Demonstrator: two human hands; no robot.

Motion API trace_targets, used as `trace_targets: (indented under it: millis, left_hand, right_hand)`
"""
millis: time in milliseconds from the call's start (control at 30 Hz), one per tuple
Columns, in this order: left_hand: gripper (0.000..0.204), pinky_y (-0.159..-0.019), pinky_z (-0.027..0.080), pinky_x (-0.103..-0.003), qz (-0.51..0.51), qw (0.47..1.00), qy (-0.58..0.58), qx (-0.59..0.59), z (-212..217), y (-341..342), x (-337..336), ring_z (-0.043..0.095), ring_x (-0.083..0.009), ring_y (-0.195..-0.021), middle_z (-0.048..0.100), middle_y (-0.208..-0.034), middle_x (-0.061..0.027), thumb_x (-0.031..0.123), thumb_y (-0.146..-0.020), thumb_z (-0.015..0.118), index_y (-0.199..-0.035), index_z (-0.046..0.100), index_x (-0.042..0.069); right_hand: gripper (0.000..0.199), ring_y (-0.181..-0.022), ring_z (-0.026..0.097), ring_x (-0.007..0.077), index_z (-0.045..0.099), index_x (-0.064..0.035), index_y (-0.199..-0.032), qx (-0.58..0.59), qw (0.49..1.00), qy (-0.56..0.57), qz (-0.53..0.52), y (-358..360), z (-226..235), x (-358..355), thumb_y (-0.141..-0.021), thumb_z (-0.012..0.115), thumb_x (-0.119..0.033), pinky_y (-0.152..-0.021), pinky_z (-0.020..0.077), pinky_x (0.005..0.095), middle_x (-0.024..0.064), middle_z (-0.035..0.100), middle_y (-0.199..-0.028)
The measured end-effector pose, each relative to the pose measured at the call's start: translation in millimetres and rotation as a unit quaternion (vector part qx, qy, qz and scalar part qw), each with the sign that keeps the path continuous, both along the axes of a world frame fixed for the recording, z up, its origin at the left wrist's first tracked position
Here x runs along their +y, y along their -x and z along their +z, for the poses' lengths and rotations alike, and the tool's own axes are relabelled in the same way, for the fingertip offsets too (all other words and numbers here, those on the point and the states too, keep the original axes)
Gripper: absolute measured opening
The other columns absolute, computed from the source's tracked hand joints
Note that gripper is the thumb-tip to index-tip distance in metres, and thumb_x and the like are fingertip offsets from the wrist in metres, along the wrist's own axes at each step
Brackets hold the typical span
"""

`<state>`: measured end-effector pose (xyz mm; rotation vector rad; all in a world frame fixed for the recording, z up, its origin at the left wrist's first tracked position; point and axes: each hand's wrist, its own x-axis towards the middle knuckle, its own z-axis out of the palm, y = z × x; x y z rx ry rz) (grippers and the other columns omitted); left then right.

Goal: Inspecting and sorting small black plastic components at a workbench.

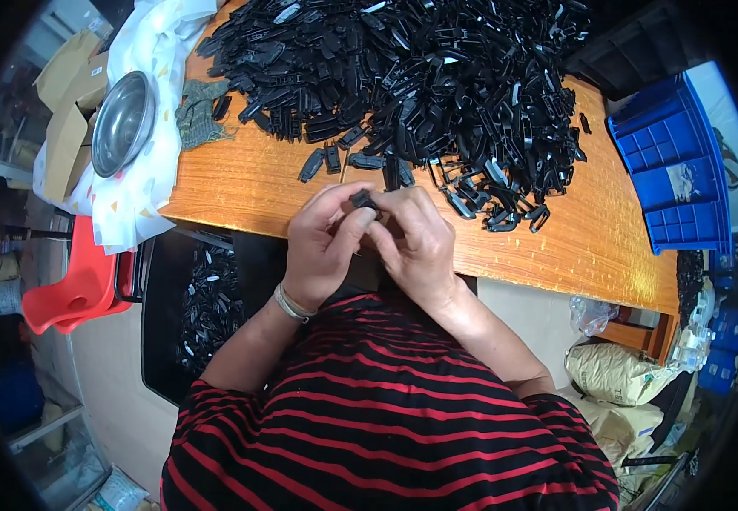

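Observation:
Just over the near edge of the wooden table, my left hand (326, 234) and my right hand (416, 234) meet with fingertips closed round a small black plastic part (363, 200). Most of that part is hidden by the fingers, so its exact kind does not show. Beyond the hands, a few loose black plastic pieces (332, 159) lie in front of a large heap of similar black parts (437, 77). Some frame-shaped black pieces (492, 204) sit at the heap's near right side.
The wooden table (241, 192) has a grey-green cloth (201, 113) at its left. Patterned white sheeting (157, 183) carries a metal bowl (123, 125). Below stand a black bin (160, 341) of parts and a red chair (79, 289). A blue crate (674, 162) leans at the right, sacks (616, 373) beneath.

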<state>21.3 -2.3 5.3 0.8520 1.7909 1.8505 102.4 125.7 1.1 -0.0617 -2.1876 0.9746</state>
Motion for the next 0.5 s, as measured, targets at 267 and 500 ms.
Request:
trace_targets:
  millis: [267, 500]
  left_hand:
    - [0.033, -0.065, 0.042, -0.021, -0.026, 0.996, -0.068, -0.050, 8, -1, -8, 0.052, -0.0065, -0.072, 0.057, -0.081, -0.0005, 0.027, -0.105, 0.045, -0.088, 0.058, 0.002]
    - [0.035, -0.062, 0.043, -0.027, 0.066, 0.993, 0.079, -0.061, 29, 21, -74, 0.053, -0.0130, -0.065, 0.057, -0.075, -0.0042, 0.025, -0.103, 0.046, -0.080, 0.058, 0.001]
  right_hand:
    - [0.044, -0.058, 0.062, 0.0201, 0.052, -0.0018, -0.112, -0.061, 0.996, 0.061, 0.030, 2, 0, -25, -0.075, 0.078, -0.005, -0.052, 0.0502, 0.0296, 0.0083, 0.058, -0.077]
    - [0.038, -0.065, 0.060, 0.0177, 0.065, -0.0049, -0.105, -0.168, 0.969, 0.027, 0.181, 4, 34, 4, -0.074, 0.082, -0.016, -0.057, 0.0479, 0.0289, 0.0062, 0.061, -0.080]
